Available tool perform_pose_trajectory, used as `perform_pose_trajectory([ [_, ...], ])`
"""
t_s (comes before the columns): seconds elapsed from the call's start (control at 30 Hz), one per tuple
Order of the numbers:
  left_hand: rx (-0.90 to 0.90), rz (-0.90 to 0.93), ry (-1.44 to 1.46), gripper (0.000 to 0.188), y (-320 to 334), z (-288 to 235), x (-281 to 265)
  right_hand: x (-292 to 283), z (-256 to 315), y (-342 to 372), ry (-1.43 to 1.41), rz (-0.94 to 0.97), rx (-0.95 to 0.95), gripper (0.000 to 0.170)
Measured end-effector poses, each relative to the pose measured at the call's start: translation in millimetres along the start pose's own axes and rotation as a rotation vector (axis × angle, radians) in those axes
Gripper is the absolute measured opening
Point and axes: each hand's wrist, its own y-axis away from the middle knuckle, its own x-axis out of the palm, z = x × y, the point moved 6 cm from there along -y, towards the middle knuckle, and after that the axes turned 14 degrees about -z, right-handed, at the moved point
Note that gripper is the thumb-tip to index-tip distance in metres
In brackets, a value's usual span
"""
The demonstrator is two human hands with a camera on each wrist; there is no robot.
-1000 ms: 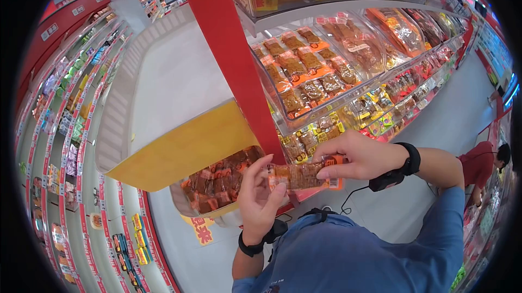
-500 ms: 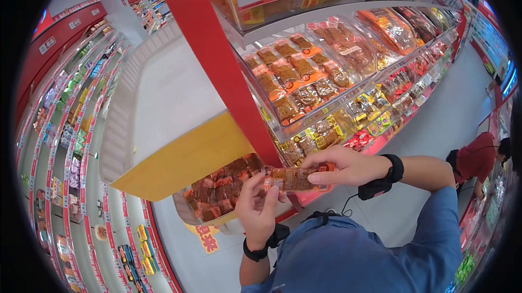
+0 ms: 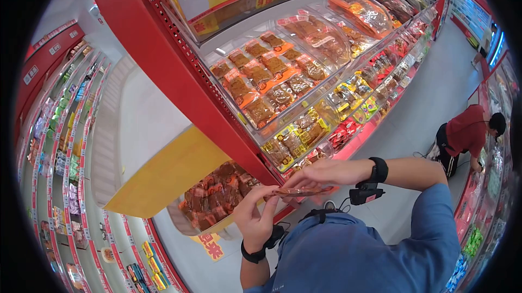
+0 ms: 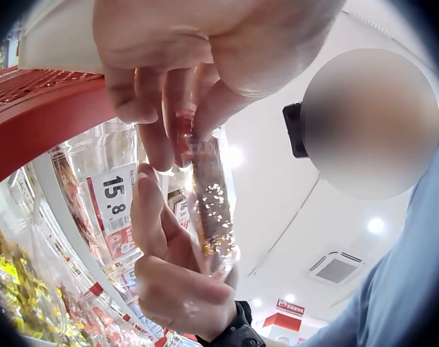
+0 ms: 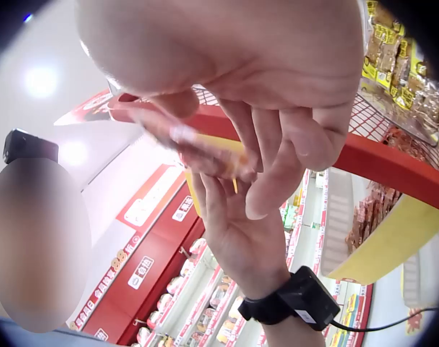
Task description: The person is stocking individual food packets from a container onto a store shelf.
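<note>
A clear-wrapped brown snack packet lies edge-on between the two hands in the head view. My left hand pinches its left end between thumb and fingers. My right hand is at its other end, fingers stretched along the top; its thumb is hidden there. In the left wrist view the packet hangs from the left thumb and fingers, with the right hand beside its lower part. The right wrist view shows the packet blurred, near the right thumb.
A bin of similar packets with a yellow board stands left of the hands. A red post and stocked display shelf rise ahead. A person in red crouches at right.
The packet has turned from its broad face to edge-on. My right fingers have straightened over it. The shelf and price sign have shifted left in view, and more of the crouching person shows.
</note>
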Motion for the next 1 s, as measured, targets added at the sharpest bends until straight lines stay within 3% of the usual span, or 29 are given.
perform_pose_trajectory([
  [0.17,0.237,0.192,-0.031,0.028,-2.8,-3.8,7.6,8.4,-20.7,-4.6,-0.043,0.039,-0.023,0.039],
  [0.2,0.287,0.209,-0.052,0.030,-2.6,-6.5,6.9,6.3,-13.5,-9.5,-0.023,0.047,-0.105,0.031],
  [0.3,-0.072,0.031,0.020,0.034,-4.4,2.7,-11.5,-11.6,17.1,-0.8,-0.083,-0.145,-0.133,0.021],
  [0.37,-0.245,-0.013,-0.019,0.037,-4.4,38.8,-48.1,-35.0,38.3,-1.0,-0.187,-0.321,-0.231,0.022],
  [0.43,-0.317,-0.082,-0.243,0.040,-4.1,92.4,-86.2,-58.4,59.1,1.3,-0.363,-0.461,-0.303,0.025],
  [0.53,-0.353,-0.035,-0.642,0.048,10.1,157.1,-116.4,-86.3,89.4,4.4,-0.346,-0.710,-0.267,0.036],
  [0.63,-0.078,0.059,-1.020,0.054,9.6,158.1,-103.9,-124.9,120.4,-21.1,-0.130,-0.783,-0.353,0.026],
  [0.7,-0.278,0.181,-1.143,0.068,9.0,165.1,-96.6,-152.0,150.5,-39.0,0.458,-0.819,-0.494,0.017],
  [0.77,-0.426,0.222,-1.191,0.072,9.8,171.9,-95.4,-175.2,168.7,-62.9,0.876,-0.946,-0.413,0.015],
  [0.8,-0.445,0.211,-1.117,0.073,8.7,178.8,-100.0,-182.1,172.5,-65.4,0.701,-1.029,-0.261,0.019],
  [0.9,-0.477,0.171,-0.961,0.076,7.7,204.2,-118.4,-183.4,188.3,-77.9,0.914,-1.196,0.017,0.023],
  [0.97,-0.485,0.129,-0.940,0.075,9.6,208.9,-121.3,-209.0,183.2,-100.4,1.030,-1.150,-0.068,0.029],
  [1.0,-0.483,0.116,-0.995,0.074,11.8,209.0,-120.6,-206.3,184.9,-100.8,1.103,-1.153,-0.017,0.027],
])
